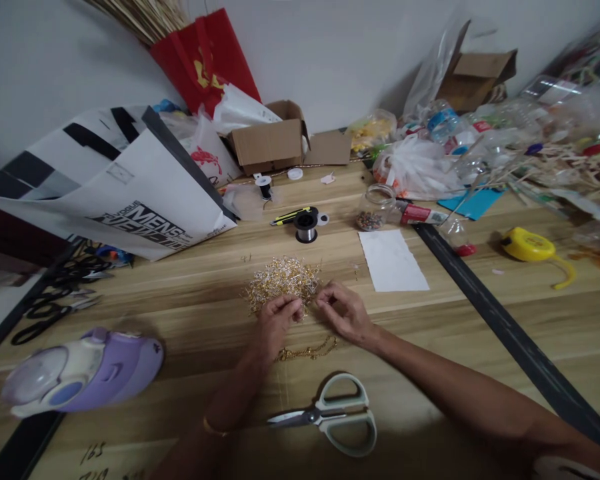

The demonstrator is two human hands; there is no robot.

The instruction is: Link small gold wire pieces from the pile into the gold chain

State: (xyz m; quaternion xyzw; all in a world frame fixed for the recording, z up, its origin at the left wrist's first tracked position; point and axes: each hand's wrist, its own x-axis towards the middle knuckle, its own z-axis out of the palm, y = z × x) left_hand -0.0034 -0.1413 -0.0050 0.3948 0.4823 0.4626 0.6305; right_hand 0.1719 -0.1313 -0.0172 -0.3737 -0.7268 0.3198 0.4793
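Head view: pile lies just far of left hand, left of right hand; both grips look narrow, contents unclear.

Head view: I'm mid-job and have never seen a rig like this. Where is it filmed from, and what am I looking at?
There's no machine: a person works with two bare hands, filmed by a camera on their head, facing forward and down. The left hand and right hand are close but apart, by a pile of small gold and pale pieces on the wooden table. Anything between the fingertips is too small to make out. Nearer the person lie a gold chain and scissors; beyond the pile stands a spool, with white paper to the right.
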